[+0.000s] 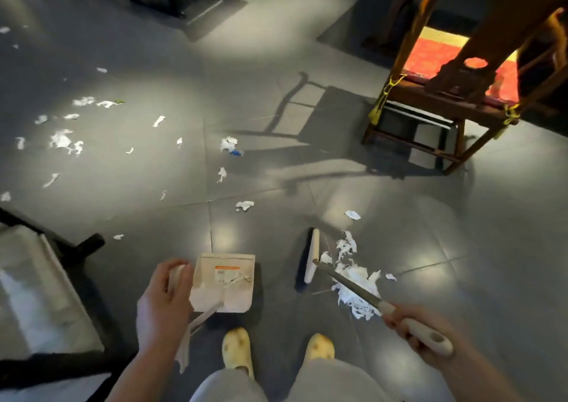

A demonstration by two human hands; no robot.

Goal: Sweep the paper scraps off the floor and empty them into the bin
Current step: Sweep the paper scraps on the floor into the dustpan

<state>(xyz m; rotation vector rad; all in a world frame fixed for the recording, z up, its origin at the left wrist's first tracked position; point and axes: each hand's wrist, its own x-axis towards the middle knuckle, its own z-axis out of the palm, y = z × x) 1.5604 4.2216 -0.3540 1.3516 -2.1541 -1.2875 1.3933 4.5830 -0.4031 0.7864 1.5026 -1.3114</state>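
The fingers [399, 324] of the right hand [421, 337] are curling around the pale grip of the broom [344, 281], grasping it firmly near its end. The left hand [163, 306] is wrapping around the upright handle of the dustpan [224, 281], thumb side toward the pan, and holding it steady on the grey tiled floor [276, 109] just ahead of the person's yellow slippers [236, 349].

Moving outward, the broom's metal shaft is angling forward and left to its white head, which is lying beside the pan's right edge with a gap between them. A gathered pile of paper scraps [353, 278] is sitting on the far side of the head, to its right, under the shaft. A few torn bits are already lying inside the pan (how many is hard to tell).

Judging by this layout, the sweeping step is underway, well short of done: loose scraps are dotting the floor ahead and far to the left, and near the wooden chair [445, 103]. No bin is showing.

The next move is probably calling for lifting the broom head over to the pile's right side, then drawing the scraps left into the pan's mouth while the left hand is keeping the pan flat.
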